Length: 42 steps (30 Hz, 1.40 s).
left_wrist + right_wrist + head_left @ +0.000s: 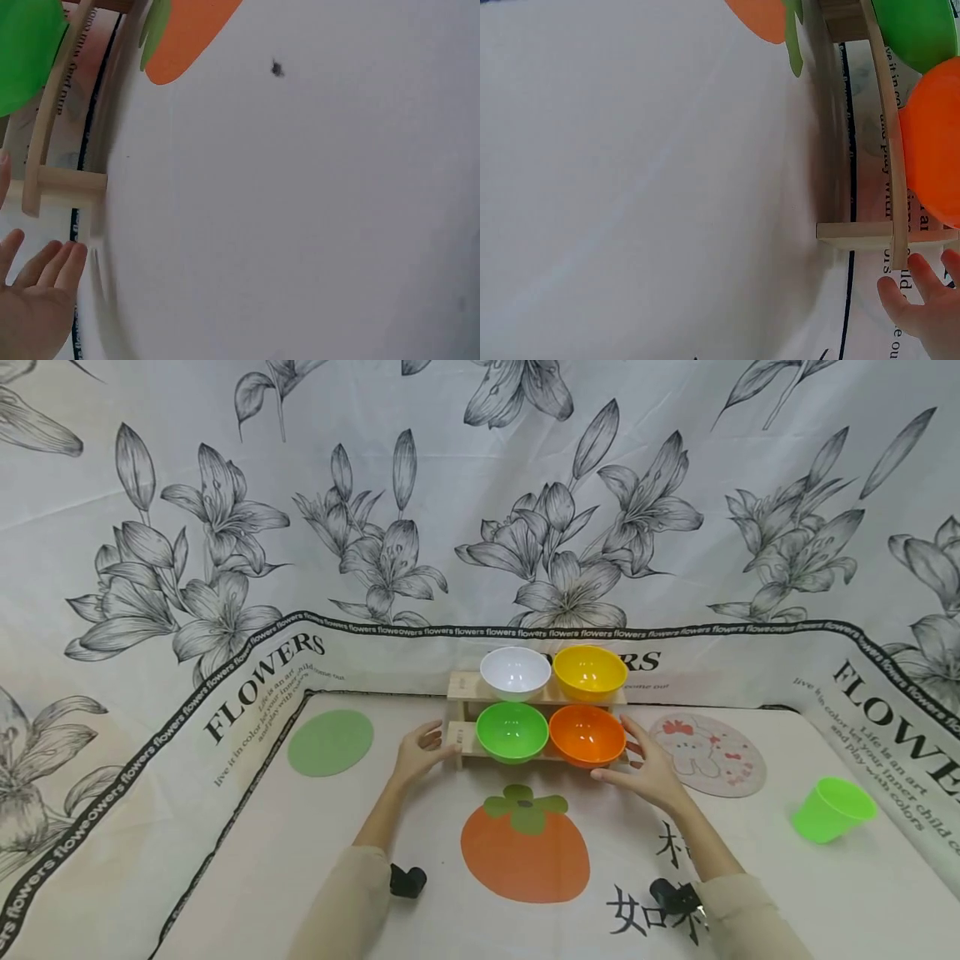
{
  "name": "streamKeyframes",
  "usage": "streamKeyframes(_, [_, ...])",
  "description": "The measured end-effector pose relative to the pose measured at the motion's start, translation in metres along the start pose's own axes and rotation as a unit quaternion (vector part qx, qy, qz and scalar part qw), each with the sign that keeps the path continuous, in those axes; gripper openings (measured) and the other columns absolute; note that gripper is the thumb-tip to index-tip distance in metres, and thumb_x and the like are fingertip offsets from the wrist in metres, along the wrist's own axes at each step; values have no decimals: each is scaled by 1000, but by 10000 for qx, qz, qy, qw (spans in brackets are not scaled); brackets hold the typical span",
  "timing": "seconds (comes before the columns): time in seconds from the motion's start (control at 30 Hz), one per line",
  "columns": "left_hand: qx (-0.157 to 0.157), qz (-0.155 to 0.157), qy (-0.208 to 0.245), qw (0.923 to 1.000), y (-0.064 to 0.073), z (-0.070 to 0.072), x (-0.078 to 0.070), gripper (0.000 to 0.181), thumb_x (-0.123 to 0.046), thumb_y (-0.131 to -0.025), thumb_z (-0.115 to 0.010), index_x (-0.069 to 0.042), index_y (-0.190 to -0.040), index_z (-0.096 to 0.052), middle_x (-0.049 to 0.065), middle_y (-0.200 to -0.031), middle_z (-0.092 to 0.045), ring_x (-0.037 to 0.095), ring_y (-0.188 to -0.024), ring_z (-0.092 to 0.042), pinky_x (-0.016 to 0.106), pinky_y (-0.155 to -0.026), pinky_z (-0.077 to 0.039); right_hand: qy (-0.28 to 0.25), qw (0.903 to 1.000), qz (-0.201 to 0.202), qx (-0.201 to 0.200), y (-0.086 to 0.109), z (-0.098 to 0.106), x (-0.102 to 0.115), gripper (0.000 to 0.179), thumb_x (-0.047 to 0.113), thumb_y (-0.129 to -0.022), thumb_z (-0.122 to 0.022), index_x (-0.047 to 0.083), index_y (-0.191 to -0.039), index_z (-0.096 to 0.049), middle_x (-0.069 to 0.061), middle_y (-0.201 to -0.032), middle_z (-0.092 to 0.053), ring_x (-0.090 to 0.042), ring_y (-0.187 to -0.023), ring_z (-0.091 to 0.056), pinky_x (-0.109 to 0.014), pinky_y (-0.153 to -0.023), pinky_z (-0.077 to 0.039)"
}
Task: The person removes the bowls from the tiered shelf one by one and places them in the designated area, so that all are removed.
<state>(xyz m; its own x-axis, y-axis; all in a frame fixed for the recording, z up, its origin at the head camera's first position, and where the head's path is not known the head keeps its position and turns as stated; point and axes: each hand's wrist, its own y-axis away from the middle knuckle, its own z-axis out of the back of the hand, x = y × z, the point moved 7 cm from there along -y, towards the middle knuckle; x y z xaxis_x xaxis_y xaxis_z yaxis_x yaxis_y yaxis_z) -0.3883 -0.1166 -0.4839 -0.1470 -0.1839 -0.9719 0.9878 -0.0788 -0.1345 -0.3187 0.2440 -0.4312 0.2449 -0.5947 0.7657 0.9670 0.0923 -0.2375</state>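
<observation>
A two-tier wooden rack stands against the back cloth. On its upper tier sit a white bowl and a yellow bowl; the lower tier bears a green bowl and an orange bowl. Beside the rack's left end is my left hand, its fingers relaxed and the thumb toward the lower tier. My right hand is spread at the opposite end, close to the orange bowl. In the right wrist view, the fingertips lie just beyond the rack's end.
A green round mat lies to the left. Right of the rack is a pink rabbit-patterned mat, with a green cup farther right. The tablecloth shows a printed persimmon in front of the rack. Floral cloth hangs behind.
</observation>
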Motion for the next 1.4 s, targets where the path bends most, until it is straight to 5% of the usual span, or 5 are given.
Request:
streamKeyframes(0.23, [66,258,336,9991,-4,-7,11,55,-12,-82,-73,3,-130,-52,28,-124,-56,37,-114,-57,36,-84,-56,-448,9987,-90,229,-4,-10,-11,95,39,-76,-77,13,-150,-22,-21,-148,-30,-43,-125,-37,-65,-94,-41])
streamKeyframes(0.5, [128,163,656,9976,-8,-13,10,56,-4,-84,-68,1,-136,-47,24,-142,-41,35,-130,-41,35,-101,-44,-552,9980,-177,243,-10,-14,-21,90,41,-76,-76,9,-146,-29,-20,-147,-31,-44,-128,-36,-66,-98,-37])
streamKeyframes(0.8, [238,353,439,9981,-10,-13,15,45,-9,-86,-66,1,-128,-55,16,-140,-46,37,-124,-48,40,-98,-47,-707,9949,-456,562,-7,-9,-2,87,29,-80,-75,1,-146,-25,-26,-148,-28,-47,-128,-36,-63,-102,-35])
streamKeyframes(1.17, [486,329,507,9970,-11,-17,15,49,-8,-88,-63,4,-133,-48,24,-139,-43,40,-124,-46,42,-99,-46,-598,9979,-158,177,18,-2,1,87,23,-79,-76,-2,-146,-26,-27,-146,-31,-42,-126,-38,-58,-103,-37])
streamKeyframes(1.4, [462,441,463,9969,-10,-19,15,49,-8,-89,-62,1,-135,-48,26,-134,-48,38,-122,-49,40,-96,-49,-584,9979,-68,270,40,4,9,87,20,-79,-77,-3,-145,-27,-27,-146,-32,-44,-126,-41,-53,-100,-41])
